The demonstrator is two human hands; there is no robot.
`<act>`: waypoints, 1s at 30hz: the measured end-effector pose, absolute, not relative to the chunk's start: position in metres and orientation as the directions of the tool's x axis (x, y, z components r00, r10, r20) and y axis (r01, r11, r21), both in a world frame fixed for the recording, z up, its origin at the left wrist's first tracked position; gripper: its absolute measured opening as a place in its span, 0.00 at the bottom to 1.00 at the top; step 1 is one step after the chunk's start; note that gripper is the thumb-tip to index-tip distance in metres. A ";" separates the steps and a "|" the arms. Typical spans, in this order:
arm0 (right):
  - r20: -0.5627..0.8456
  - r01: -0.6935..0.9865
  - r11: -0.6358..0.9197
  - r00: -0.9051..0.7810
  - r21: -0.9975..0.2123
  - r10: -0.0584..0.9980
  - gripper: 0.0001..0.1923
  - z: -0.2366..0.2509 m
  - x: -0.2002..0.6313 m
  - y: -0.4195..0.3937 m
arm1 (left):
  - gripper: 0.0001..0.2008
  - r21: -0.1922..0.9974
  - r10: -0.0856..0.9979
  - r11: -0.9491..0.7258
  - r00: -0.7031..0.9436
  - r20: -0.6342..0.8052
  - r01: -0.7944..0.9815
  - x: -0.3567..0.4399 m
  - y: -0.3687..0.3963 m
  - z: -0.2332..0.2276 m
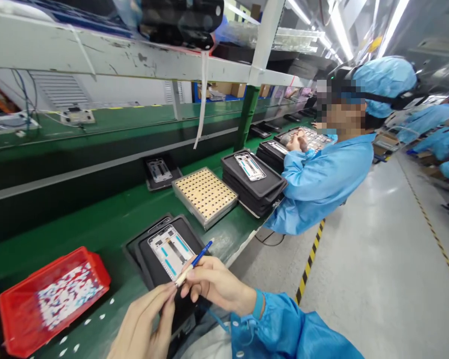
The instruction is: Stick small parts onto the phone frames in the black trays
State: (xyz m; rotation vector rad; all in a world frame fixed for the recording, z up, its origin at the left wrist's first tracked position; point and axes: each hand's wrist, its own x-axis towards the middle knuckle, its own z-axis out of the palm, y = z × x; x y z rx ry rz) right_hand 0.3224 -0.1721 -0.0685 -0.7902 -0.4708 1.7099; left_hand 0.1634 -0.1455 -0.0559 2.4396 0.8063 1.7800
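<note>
My right hand (213, 284) holds a slim tool with a blue tip (194, 262), like tweezers or a pen, angled up over a phone frame (171, 251). The frame lies in a black tray (149, 257) on the green bench. My left hand (144, 324) reaches up from below, its fingertips pinched at the tool's lower end beside my right thumb. Whether a small part sits between those fingertips I cannot tell.
A red bin (50, 299) of small white and blue pieces stands at the left. Beyond lie a perforated tan tray (205, 194), a stack of black trays (253, 184) and a green conveyor (97, 149). A co-worker in a blue gown (322, 179) works to the right.
</note>
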 end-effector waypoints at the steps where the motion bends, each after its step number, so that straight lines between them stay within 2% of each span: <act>1: -0.267 -0.683 -0.295 -0.150 -0.668 0.952 0.28 -0.070 0.321 -0.171 | 0.07 0.334 0.440 -0.858 0.222 0.870 0.390 0.161 -0.146 -0.056; 7: -0.267 -0.609 -0.348 -0.224 -0.712 0.937 0.25 -0.063 0.310 -0.166 | 0.06 0.505 0.619 -0.757 0.206 0.758 0.415 0.141 -0.157 -0.054; 11: -0.209 -0.454 -0.256 -0.152 -0.854 0.966 0.20 -0.050 0.321 -0.163 | 0.05 0.593 0.692 -0.633 0.022 0.721 0.497 0.122 -0.154 -0.046; 14: -0.138 -0.342 -0.159 -0.083 -0.926 0.987 0.16 -0.052 0.339 -0.153 | 0.06 0.571 0.659 -0.502 -0.141 0.739 0.650 0.098 -0.136 -0.040; 16: -0.094 -0.291 -0.098 -0.028 -0.952 0.995 0.14 -0.056 0.349 -0.149 | 0.05 0.535 0.661 -0.381 -0.182 0.728 0.754 0.079 -0.122 -0.041; 18: -0.051 -0.220 -0.043 0.028 -0.975 0.998 0.13 -0.060 0.357 -0.149 | 0.05 0.508 0.729 -0.273 -0.168 0.663 0.817 0.062 -0.109 -0.048; 21: 0.027 -0.024 0.030 0.112 -0.999 0.993 0.13 -0.065 0.369 -0.151 | 0.09 0.489 0.864 -0.192 -0.089 0.495 0.851 0.048 -0.093 -0.067; 23: 0.096 0.150 0.073 0.150 -0.986 0.984 0.11 -0.069 0.378 -0.150 | 0.12 0.491 0.893 -0.194 -0.054 0.447 0.849 0.045 -0.089 -0.078; 25: 0.156 0.320 0.112 0.116 -0.941 0.981 0.09 -0.073 0.387 -0.147 | 0.14 0.503 0.876 -0.212 -0.065 0.478 0.838 0.048 -0.090 -0.083; 28: 0.181 0.506 0.189 -0.066 -0.842 0.981 0.08 -0.076 0.396 -0.141 | 0.14 0.508 0.824 -0.260 -0.086 0.560 0.821 0.064 -0.103 -0.080; 30: 0.175 0.593 0.251 -0.184 -0.765 0.967 0.09 -0.076 0.399 -0.137 | 0.12 0.493 0.816 -0.347 -0.002 0.577 0.798 0.083 -0.116 -0.078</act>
